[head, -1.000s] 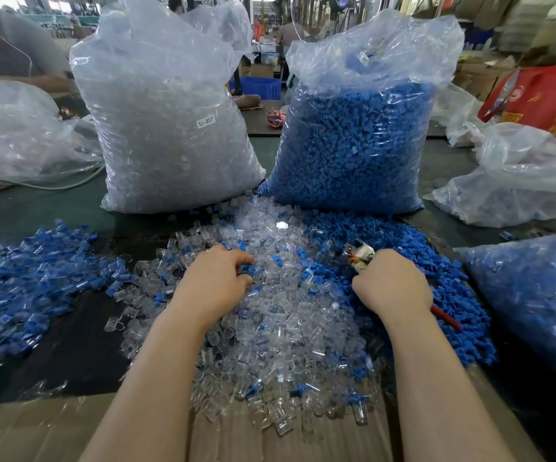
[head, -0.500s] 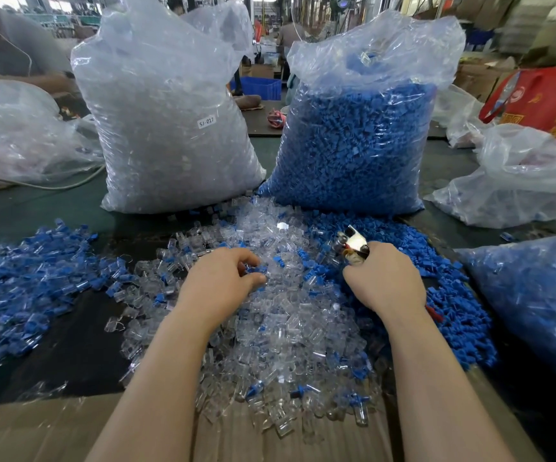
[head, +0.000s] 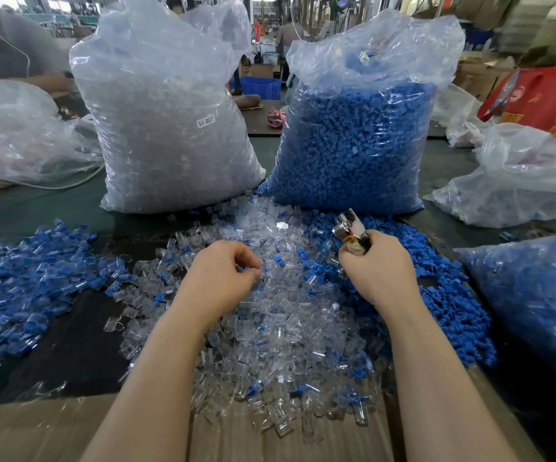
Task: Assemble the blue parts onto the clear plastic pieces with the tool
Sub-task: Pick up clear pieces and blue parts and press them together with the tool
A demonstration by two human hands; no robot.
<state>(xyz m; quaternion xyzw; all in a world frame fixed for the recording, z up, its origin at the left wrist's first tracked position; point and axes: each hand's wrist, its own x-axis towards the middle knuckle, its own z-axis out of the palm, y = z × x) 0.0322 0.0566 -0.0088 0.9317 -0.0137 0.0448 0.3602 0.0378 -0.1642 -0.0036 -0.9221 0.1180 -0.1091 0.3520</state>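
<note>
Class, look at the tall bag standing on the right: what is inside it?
The right-hand bag is packed with small blue parts, visible through the clear plastic up to about three quarters. Whatever lies deeper in the middle is hidden.

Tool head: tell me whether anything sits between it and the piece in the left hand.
Nothing solid that I can see. The tool, gripped by the right hand, is raised above the clear pile; the left hand pinches a small piece, hard to make out, with only open space over the heap between them.

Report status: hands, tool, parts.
Right hand grips tool. Left hand pinching in the clear pieces. Blue parts loose alongside. Nothing blocking.
</note>
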